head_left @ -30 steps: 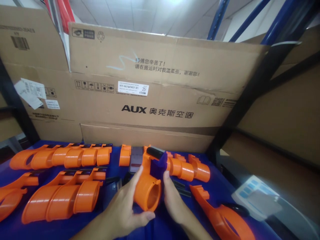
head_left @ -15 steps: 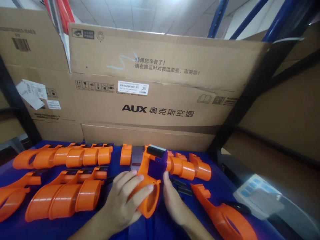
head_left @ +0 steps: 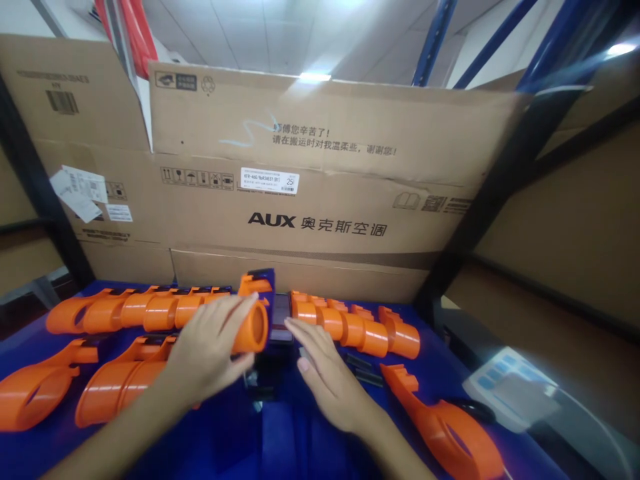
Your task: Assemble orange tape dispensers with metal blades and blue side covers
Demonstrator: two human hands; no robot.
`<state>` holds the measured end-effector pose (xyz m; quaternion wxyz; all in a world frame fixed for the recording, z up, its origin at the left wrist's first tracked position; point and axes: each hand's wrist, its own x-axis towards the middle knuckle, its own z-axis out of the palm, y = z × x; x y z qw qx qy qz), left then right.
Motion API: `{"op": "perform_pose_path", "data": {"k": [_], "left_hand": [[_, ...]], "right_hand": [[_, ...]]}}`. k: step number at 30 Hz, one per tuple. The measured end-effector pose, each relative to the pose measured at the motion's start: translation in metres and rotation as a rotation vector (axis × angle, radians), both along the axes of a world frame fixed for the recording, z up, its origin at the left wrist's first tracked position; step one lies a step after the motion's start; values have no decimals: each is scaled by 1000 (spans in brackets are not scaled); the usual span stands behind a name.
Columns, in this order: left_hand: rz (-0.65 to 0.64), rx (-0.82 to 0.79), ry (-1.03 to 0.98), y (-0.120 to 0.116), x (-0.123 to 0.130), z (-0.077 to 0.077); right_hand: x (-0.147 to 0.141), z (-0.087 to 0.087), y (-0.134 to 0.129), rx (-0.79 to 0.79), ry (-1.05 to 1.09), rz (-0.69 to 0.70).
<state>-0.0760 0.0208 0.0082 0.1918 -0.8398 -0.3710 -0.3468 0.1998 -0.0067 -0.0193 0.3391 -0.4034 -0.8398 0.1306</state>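
In the head view, the left hand had carried the orange piece up and to the left of where it stood between both hands half a second earlier; it was now above the blue surface, near the back-left row of orange pieces. The fingers were curled around its ring, and a dark blue part showed along its right edge. The right hand was apart from it, fingers loosely extended, apparently holding nothing, near the dark flat object. The handling seemed to have become one-handed, with the right hand free.
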Motion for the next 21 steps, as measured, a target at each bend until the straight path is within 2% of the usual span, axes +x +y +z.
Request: {"op": "perform_pose_path", "data": {"k": [3, 5, 8, 12, 16, 21], "left_hand": [[90, -108, 137, 23, -28, 11], [102, -165, 230, 36, -36, 15], [80, -200, 288, 52, -35, 16], [59, -212, 273, 70, -27, 14], [53, -225, 233, 85, -27, 10], [48, -253, 183, 93, -34, 1]], "right_hand": [[-12, 7, 2, 83, -89, -3], [-24, 10, 6, 114, -168, -30], [-42, 12, 22, 149, -293, -91], [-62, 16, 59, 128, -423, -170], [-77, 15, 91, 102, -473, -149], [-82, 7, 105, 96, -499, -140]]}}
